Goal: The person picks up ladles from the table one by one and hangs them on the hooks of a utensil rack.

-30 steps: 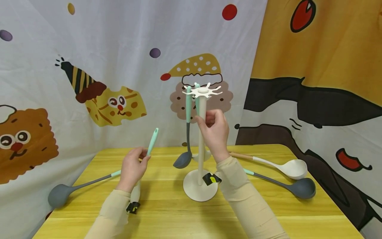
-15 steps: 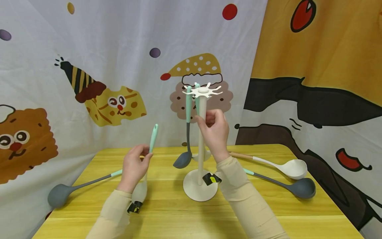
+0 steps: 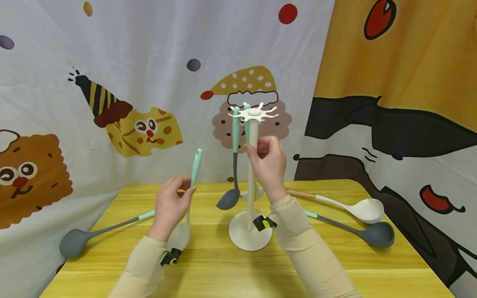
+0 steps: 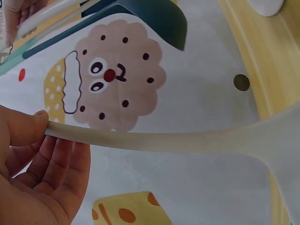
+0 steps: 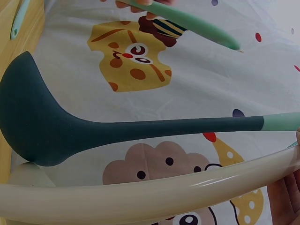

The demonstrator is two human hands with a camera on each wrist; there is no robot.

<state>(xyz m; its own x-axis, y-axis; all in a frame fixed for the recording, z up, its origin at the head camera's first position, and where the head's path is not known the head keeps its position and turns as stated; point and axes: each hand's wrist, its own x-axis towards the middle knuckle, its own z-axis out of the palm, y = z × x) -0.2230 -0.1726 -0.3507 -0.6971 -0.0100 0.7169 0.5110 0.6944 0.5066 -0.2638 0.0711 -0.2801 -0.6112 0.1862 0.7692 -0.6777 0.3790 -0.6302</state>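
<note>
In the head view my left hand (image 3: 170, 207) pinches a cream kitchen utensil with a mint-green handle (image 3: 196, 167), held upright left of the rack. Its broad, pale head (image 3: 179, 236) hangs down near my wrist. The left wrist view shows its slim cream shaft (image 4: 154, 141) leaving my fingertips and widening at the right. My right hand (image 3: 269, 165) grips the pole (image 3: 251, 186) of a white utensil rack below its ring of hooks (image 3: 255, 112). A grey ladle with a mint handle (image 3: 228, 200) hangs from the rack, beside another mint-handled utensil (image 3: 246, 129) partly behind the pole.
A grey ladle (image 3: 74, 244) lies at the table's left. On the right lie a white ladle with a wooden handle (image 3: 367, 210) and another grey ladle (image 3: 378, 234). The rack's round base (image 3: 238, 240) stands mid-table (image 3: 208, 269). A printed cloth (image 3: 156, 49) hangs behind.
My left hand has risen slightly and moved right toward the rack, and the utensil it holds has turned more upright. My right hand stays on the pole.
</note>
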